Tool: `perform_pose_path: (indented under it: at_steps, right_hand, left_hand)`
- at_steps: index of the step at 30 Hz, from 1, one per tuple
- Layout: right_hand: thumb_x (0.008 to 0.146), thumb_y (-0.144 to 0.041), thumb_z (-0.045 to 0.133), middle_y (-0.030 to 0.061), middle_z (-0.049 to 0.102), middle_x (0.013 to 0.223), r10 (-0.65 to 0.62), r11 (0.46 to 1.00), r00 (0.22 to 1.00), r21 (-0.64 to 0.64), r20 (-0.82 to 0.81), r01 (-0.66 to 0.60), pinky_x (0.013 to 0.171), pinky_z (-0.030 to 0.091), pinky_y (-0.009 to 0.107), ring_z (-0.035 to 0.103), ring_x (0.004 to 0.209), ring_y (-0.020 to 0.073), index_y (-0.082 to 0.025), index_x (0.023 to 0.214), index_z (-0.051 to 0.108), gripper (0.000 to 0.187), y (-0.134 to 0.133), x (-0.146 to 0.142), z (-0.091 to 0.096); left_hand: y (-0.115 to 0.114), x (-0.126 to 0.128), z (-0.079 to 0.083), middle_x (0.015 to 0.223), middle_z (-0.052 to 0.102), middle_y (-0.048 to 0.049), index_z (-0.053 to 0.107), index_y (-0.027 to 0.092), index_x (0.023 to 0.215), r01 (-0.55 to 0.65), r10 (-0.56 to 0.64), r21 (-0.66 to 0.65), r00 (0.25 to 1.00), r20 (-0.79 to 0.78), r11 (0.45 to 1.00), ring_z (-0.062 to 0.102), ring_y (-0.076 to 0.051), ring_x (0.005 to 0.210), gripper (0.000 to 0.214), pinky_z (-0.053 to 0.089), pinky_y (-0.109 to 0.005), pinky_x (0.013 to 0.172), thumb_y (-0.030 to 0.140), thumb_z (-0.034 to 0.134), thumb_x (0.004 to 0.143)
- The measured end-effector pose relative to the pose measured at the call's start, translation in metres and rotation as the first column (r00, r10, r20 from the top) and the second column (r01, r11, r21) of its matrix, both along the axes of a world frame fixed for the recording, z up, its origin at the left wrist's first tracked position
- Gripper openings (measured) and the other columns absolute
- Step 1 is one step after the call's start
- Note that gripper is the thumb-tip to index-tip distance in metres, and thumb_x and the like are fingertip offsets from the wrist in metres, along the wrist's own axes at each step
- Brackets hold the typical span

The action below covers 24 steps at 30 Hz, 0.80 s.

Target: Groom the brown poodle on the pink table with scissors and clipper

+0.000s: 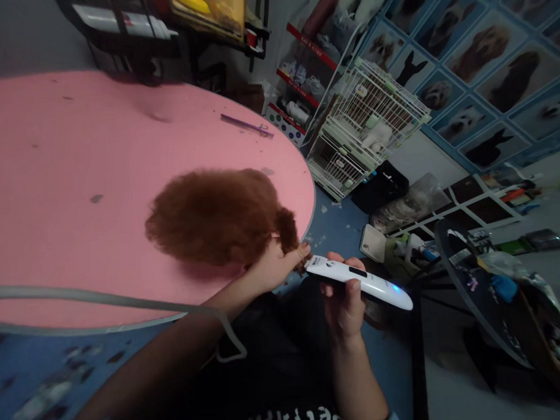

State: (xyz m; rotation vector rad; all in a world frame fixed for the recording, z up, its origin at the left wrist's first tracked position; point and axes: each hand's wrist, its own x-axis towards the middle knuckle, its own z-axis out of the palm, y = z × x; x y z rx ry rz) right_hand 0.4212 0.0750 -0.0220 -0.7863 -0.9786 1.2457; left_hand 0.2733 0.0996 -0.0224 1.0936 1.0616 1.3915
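Observation:
A fluffy brown dog (211,218) is on the pink round table (94,143), near its right edge. My left hand (273,263) closes around one of the dog's legs at the table edge, thumb pointing right. How much of the paw lies under my fingers is hidden. In my right hand (345,309) is a white hair clipper (372,284) with a glowing blue light. Its blade end points left, close beside my left thumb and a tuft of brown fur; I cannot tell whether the blade touches the fur.
A purple comb-like tool (247,125) lies at the table's far edge. A grey bar (104,300) crosses the near side. White wire cages (351,134) stand beyond, by a red-edged shelf (306,50). A round dark stand (475,289) is at right. Hair clumps (47,396) litter the floor.

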Motion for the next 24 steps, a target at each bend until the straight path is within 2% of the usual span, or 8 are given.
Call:
perform_pose_path:
  at_steps: [4,10,14,16,18,21,23,24]
  right_hand:
    - [0.071,-0.052,0.074,0.0002,0.069,0.101,0.020,0.998,0.997,0.057,0.071,-0.024,0.045,0.039,0.020,0.051,0.047,0.0066,-0.026,0.095,0.048,0.043,0.000,-0.002,-0.003]
    - [0.072,-0.055,0.073,0.0053,0.065,0.113,-0.050,0.975,0.967,0.222,0.252,-0.007,0.050,0.045,0.025,0.054,0.051,0.0095,-0.028,0.101,0.046,0.048,-0.008,0.001,-0.006]
    - [0.074,-0.049,0.073,0.0074,0.063,0.118,-0.026,0.960,0.941,0.270,0.337,-0.071,0.059,0.048,0.030,0.062,0.064,0.0154,-0.030,0.104,0.048,0.044,-0.012,0.002,-0.004]
    - [0.073,-0.049,0.074,0.0079,0.061,0.123,-0.002,0.965,0.947,0.250,0.322,-0.083,0.060,0.048,0.031,0.062,0.067,0.0162,-0.030,0.105,0.049,0.045,-0.010,-0.001,-0.006]
    - [0.070,-0.052,0.075,0.0065,0.058,0.127,-0.034,0.976,0.973,0.219,0.230,-0.018,0.060,0.048,0.030,0.059,0.065,0.0142,-0.032,0.106,0.049,0.048,-0.004,-0.004,-0.009]
    - [0.073,-0.061,0.066,0.0008,0.064,0.104,-0.067,0.991,0.998,0.119,0.004,0.066,0.065,0.049,0.029,0.057,0.070,0.0141,-0.030,0.095,0.054,0.040,0.005,-0.004,-0.011]
    - [0.075,-0.061,0.063,-0.0001,0.063,0.086,0.105,0.994,0.989,-0.033,-0.103,-0.109,0.066,0.051,0.028,0.056,0.071,0.0141,-0.027,0.085,0.059,0.036,0.008,-0.003,-0.010]
    - [0.075,-0.061,0.063,0.0004,0.062,0.083,0.238,0.959,0.960,-0.122,-0.149,-0.257,0.063,0.051,0.028,0.056,0.069,0.0139,-0.025,0.084,0.061,0.037,0.009,-0.002,-0.009]
  left_hand:
    - [0.000,-0.001,-0.002,0.054,0.048,0.0007,0.050,0.016,0.058,0.026,-0.026,-0.023,1.000,-0.002,0.999,0.044,-0.011,0.053,0.032,0.035,-0.022,0.048,0.041,0.061,0.076]
    - [0.001,-0.003,-0.003,0.049,0.041,0.0026,0.045,0.018,0.053,0.035,-0.035,0.009,0.999,0.005,0.999,0.037,-0.010,0.047,0.034,0.029,-0.021,0.043,0.036,0.061,0.077]
    - [0.002,-0.004,-0.004,0.052,0.042,0.0017,0.047,0.018,0.055,0.028,-0.028,0.004,1.000,0.010,1.000,0.038,-0.010,0.048,0.031,0.029,-0.022,0.044,0.035,0.061,0.077]
    - [0.002,-0.004,-0.005,0.053,0.044,0.0008,0.049,0.018,0.055,0.049,-0.049,0.007,0.998,0.030,0.999,0.040,-0.011,0.049,0.030,0.031,-0.022,0.045,0.035,0.061,0.077]
    - [0.002,-0.006,-0.005,0.053,0.047,-0.0002,0.052,0.017,0.056,0.060,-0.061,0.019,0.997,0.044,0.998,0.042,-0.011,0.050,0.030,0.033,-0.023,0.047,0.037,0.060,0.078]
    - [0.002,-0.010,-0.006,0.057,0.052,-0.0012,0.056,0.016,0.063,0.024,-0.027,0.040,0.998,0.053,0.999,0.046,-0.013,0.055,0.031,0.037,-0.023,0.051,0.041,0.059,0.080]
    - [0.002,-0.013,-0.006,0.060,0.053,-0.0011,0.057,0.016,0.068,0.012,-0.015,0.053,0.998,0.056,0.998,0.049,-0.013,0.058,0.032,0.039,-0.023,0.052,0.045,0.059,0.081]
    - [0.001,-0.014,-0.006,0.063,0.054,-0.0013,0.057,0.016,0.071,0.014,-0.017,0.054,0.998,0.058,0.998,0.050,-0.013,0.060,0.032,0.040,-0.022,0.052,0.046,0.060,0.081]
